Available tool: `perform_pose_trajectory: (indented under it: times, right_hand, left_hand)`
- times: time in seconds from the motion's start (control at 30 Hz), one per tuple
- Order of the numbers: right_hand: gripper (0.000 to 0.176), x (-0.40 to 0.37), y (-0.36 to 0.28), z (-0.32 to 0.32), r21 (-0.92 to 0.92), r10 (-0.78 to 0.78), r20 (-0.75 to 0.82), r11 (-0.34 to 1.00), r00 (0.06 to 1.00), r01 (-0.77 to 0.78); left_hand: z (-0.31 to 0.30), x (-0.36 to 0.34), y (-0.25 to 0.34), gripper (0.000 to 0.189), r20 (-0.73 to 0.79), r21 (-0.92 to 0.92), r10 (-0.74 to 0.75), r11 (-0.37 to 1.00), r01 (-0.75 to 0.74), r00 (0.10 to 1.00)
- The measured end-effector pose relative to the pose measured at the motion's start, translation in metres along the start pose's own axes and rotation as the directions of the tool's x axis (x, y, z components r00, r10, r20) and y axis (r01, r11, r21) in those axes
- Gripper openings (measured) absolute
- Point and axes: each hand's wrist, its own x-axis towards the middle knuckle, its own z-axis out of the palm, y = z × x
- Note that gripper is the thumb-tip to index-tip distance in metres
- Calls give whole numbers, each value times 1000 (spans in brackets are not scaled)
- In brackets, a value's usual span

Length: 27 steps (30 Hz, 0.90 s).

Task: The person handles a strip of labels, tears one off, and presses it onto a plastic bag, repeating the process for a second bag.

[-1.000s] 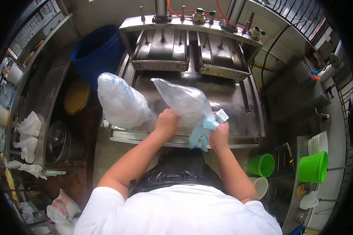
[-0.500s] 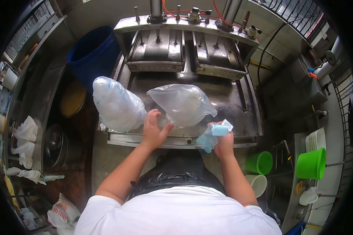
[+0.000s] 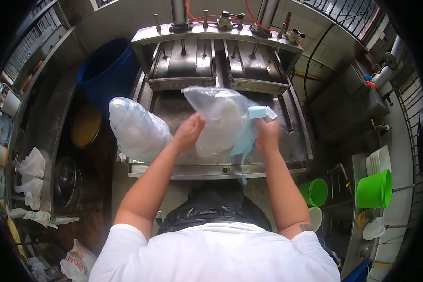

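A clear plastic bag with whitish contents (image 3: 223,120) is raised between my hands over the metal work surface (image 3: 174,105). My left hand (image 3: 189,132) pinches its left side with closed fingers. At its right side my right hand (image 3: 268,134) is closed around a light blue plastic bundle (image 3: 257,113), whose thin strip hangs below; whether it also grips the bag is hidden. A second filled plastic bag (image 3: 137,129) leans on the surface's left end, touched by neither hand.
Behind the surface stands a metal press (image 3: 211,32) with two shallow trays. A blue barrel (image 3: 109,70) is at the back left. Green buckets (image 3: 373,189) are at the right, and a metal shelf (image 3: 56,127) runs along the left.
The clear bag has been lifted and turned more upright. My left hand has closed at its side and moved up; my right hand has moved up with the blue bundle.
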Motion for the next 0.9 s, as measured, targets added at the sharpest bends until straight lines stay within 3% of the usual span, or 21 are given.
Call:
perform_pose_trajectory:
  times: [0.1, 0.2, 0.3, 0.37, 0.4, 0.47, 0.6, 0.67, 0.7, 0.73, 0.8, 0.83, 0.9]
  right_hand:
    - [21, -7, 18, -3, 101, 119, 60, 987, 991, -125]
    - [20, -16, 12, 1, 169, 100, 79, 979, 992, -112]
    - [20, -28, -1, -5, 231, 137, 86, 961, 987, -153]
    - [21, -39, -5, -16, 199, 178, 38, 963, 983, -182]
    - [22, -46, -4, -21, 168, 217, -11, 963, 976, -213]
    - [22, -64, 3, -28, 131, 236, -34, 964, 971, -230]
    - [23, -105, 9, -30, 84, 326, -22, 943, 945, -323]
    - [22, -117, 9, -28, 84, 306, -9, 949, 952, -304]
    - [21, -122, 8, -27, 50, 287, -9, 957, 958, -286]
    - [20, -126, 6, -26, 17, 268, -11, 963, 963, -268]
    - [18, -130, -3, -19, -10, 261, -26, 965, 965, -261]
    - [19, -131, -5, -17, -73, 253, -10, 965, 967, -253]
    - [16, -137, -12, -4, -107, 232, 22, 968, 973, -228]
  left_hand:
    - [16, -21, -54, 58, 55, 56, -69, 996, 66, 996]
    - [21, -36, -58, 58, 50, -11, -160, 987, 160, 986]
    - [21, -44, -64, 51, 69, 124, -230, 967, 221, 971]
    - [27, -45, -90, 41, -116, -204, -233, 957, 207, 965]
    - [26, -50, -93, 41, -113, -205, -235, 956, 208, 965]
    - [20, -59, -66, 34, 86, -311, -519, 797, 518, 851]
    - [19, -64, -72, 31, -23, -337, -593, 763, 552, 805]
    - [21, -68, -62, 30, -366, -227, -430, 901, 369, 825]
    - [22, -74, -72, 30, -488, -92, -271, 961, 259, 830]
    - [26, -81, -58, 30, -477, -91, -275, 960, 264, 835]
    - [30, -97, 14, 29, -496, 315, 31, 938, 147, 868]
    - [37, -103, 51, 26, -390, 363, 129, 932, 24, 912]
    - [46, -100, 91, 25, -112, 567, 517, 735, -373, 849]
